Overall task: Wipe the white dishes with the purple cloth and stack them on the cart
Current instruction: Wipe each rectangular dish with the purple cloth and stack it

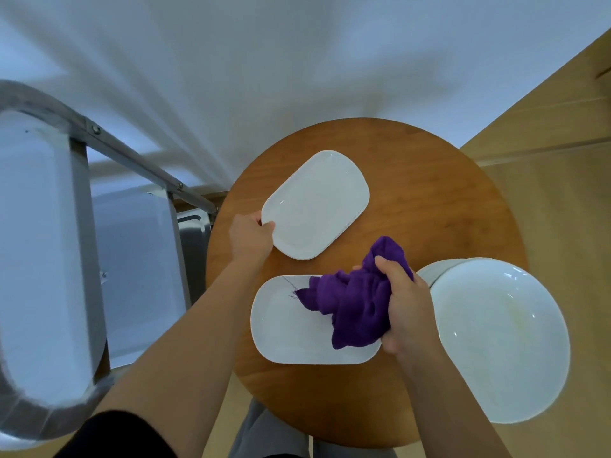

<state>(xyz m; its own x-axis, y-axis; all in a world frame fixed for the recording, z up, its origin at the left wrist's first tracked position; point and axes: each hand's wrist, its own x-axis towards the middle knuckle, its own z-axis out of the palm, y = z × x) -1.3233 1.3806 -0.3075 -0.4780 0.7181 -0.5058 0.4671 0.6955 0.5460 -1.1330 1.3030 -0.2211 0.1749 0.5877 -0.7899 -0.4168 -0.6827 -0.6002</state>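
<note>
Soft, even daylight with a cool blue cast. Small glints on the round plate [499,338] rim. Faint shadows under the dishes on the table [429,193]. Strong wide-angle bending at the edges; the cart [49,259] at left is smeared and blurred. Centre sharp.

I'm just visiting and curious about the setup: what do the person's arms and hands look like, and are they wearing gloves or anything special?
No gloves: both the left hand and the right hand are bare, with no rings, watch or straps visible. The forearms are uncovered too. A black sleeve shows on the upper left arm; any sleeve on the right arm lies out of view.
</note>
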